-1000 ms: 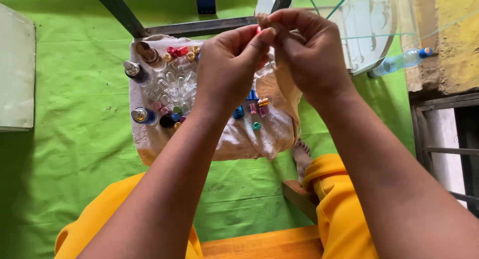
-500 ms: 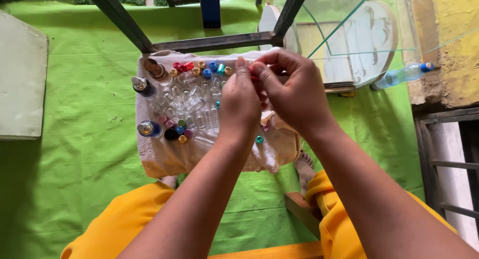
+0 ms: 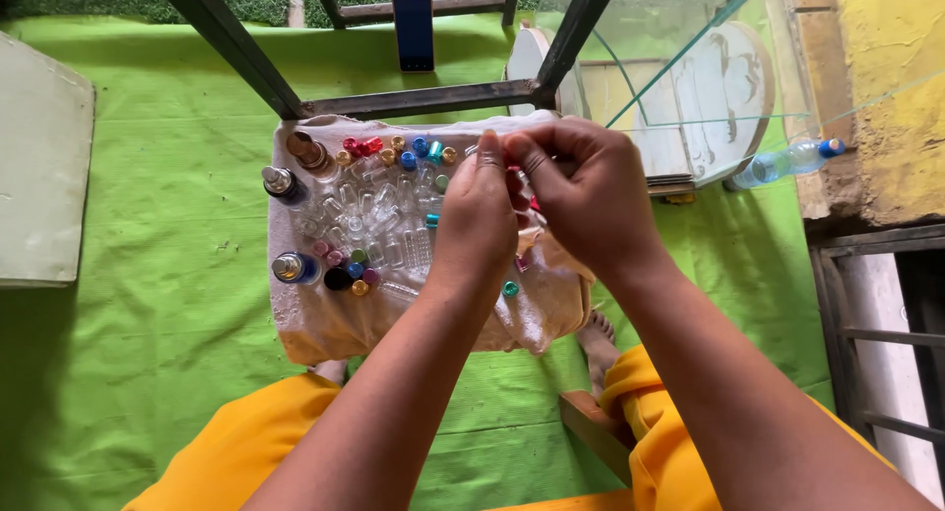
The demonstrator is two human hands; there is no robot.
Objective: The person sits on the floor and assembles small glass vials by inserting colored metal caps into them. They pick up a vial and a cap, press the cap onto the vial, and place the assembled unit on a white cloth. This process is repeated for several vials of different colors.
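My left hand (image 3: 482, 216) and my right hand (image 3: 591, 191) are pressed together above a white cloth (image 3: 325, 324), their fingertips pinching a small item with a red part (image 3: 514, 172); most of it is hidden by the fingers. On the cloth lie several small clear glass vials (image 3: 379, 211) and several coloured caps (image 3: 413, 152). Three larger metal-capped bottles (image 3: 295, 268) stand along its left side. A teal cap (image 3: 510, 288) lies just below my left wrist.
The cloth lies on a green sheet (image 3: 148, 304). A dark metal frame (image 3: 413, 99) crosses behind it, with a phone (image 3: 413, 24) standing beyond. A glass pane (image 3: 689, 58), a plastic bottle (image 3: 787, 161) and a metal grille (image 3: 886, 324) are at right, a grey board (image 3: 39, 166) at left.
Both hands have dropped lower in the view and closer to the cloth, still joined on the small item. The camera has tilted, showing more of the frame and the phone.
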